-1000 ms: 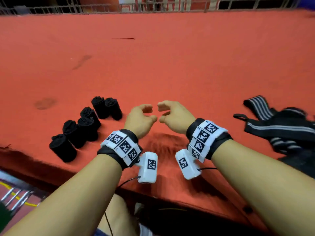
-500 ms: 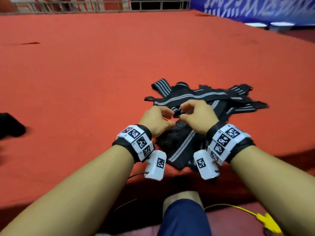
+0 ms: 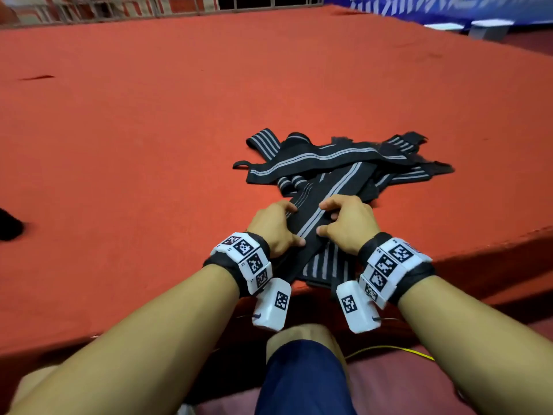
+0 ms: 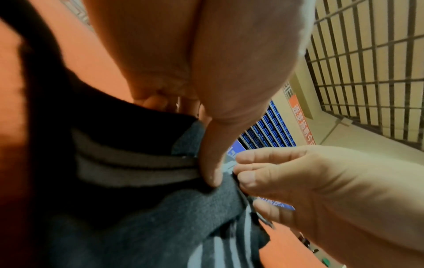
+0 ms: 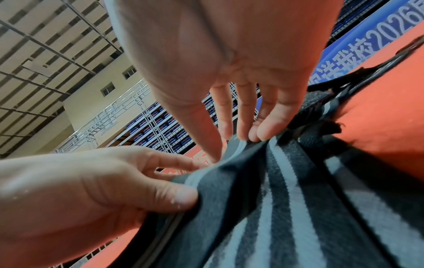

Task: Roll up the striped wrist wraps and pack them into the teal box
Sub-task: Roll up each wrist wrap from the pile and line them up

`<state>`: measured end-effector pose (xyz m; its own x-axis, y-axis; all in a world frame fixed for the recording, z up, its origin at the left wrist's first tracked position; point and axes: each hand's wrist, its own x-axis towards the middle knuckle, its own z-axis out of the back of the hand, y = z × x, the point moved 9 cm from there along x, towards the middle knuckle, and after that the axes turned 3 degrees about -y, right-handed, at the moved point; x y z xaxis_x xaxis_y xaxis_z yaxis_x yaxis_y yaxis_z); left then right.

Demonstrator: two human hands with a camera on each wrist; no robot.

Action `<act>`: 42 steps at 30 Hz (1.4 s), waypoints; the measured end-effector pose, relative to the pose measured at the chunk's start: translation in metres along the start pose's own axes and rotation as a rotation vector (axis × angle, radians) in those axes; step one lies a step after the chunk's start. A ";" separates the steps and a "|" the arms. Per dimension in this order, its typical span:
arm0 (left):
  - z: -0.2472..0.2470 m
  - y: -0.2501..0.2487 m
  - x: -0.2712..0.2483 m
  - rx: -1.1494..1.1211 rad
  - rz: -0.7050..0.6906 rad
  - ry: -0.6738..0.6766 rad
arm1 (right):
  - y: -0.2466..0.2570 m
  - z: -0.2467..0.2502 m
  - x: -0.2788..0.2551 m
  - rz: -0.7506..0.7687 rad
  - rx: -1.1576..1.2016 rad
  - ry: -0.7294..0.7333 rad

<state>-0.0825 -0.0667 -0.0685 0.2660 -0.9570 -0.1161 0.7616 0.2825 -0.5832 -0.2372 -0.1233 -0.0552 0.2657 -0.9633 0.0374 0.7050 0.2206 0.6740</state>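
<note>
A loose pile of black wrist wraps with grey stripes (image 3: 344, 163) lies on the red mat near its front edge. One striped wrap (image 3: 312, 226) runs from the pile toward me, and both hands hold it. My left hand (image 3: 294, 226) pinches its left edge between thumb and curled fingers. My right hand (image 3: 321, 219) pinches the right edge the same way. In the left wrist view my left thumb (image 4: 211, 163) presses on the wrap (image 4: 137, 163). In the right wrist view my right hand (image 5: 234, 146) nips the wrap (image 5: 275, 181). No teal box is in view.
The red mat (image 3: 149, 145) stretches far and wide around the pile. One rolled black wrap (image 3: 9, 226) shows at the far left edge. The mat's front edge (image 3: 478, 250) drops off just right of my right wrist. My knee (image 3: 302, 339) is below the hands.
The head view swung right, away from the rolled wraps and onto the loose pile. Both hands came down onto the pile and took hold of the top wrap's edges.
</note>
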 end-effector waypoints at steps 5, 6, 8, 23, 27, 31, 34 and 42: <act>0.022 -0.009 0.001 -0.254 -0.116 -0.084 | 0.011 0.017 -0.001 0.073 0.069 -0.162; 0.029 -0.013 0.000 -0.297 -0.165 -0.115 | 0.013 0.021 -0.001 0.087 0.072 -0.185; 0.043 -0.024 -0.005 -0.390 -0.255 -0.165 | 0.014 0.026 -0.001 0.100 0.033 -0.182; 0.046 -0.041 -0.008 -0.409 -0.354 -0.169 | 0.031 0.032 -0.011 0.268 0.546 -0.145; 0.034 -0.023 -0.002 -0.365 -0.261 -0.103 | 0.020 0.020 -0.005 0.247 0.578 -0.008; 0.028 0.000 0.004 -0.355 -0.147 -0.067 | -0.019 0.033 0.017 0.033 0.452 -0.220; 0.038 0.011 0.011 -0.335 -0.082 -0.139 | -0.046 0.041 0.034 -0.138 0.403 -0.331; 0.079 0.030 0.030 -0.382 0.083 -0.491 | -0.088 0.054 0.064 -0.387 0.463 -0.387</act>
<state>-0.0051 -0.0821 -0.0257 0.6242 -0.7654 0.1567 0.4863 0.2236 -0.8447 -0.3178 -0.2122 -0.0719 -0.2600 -0.9633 -0.0664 0.3269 -0.1525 0.9327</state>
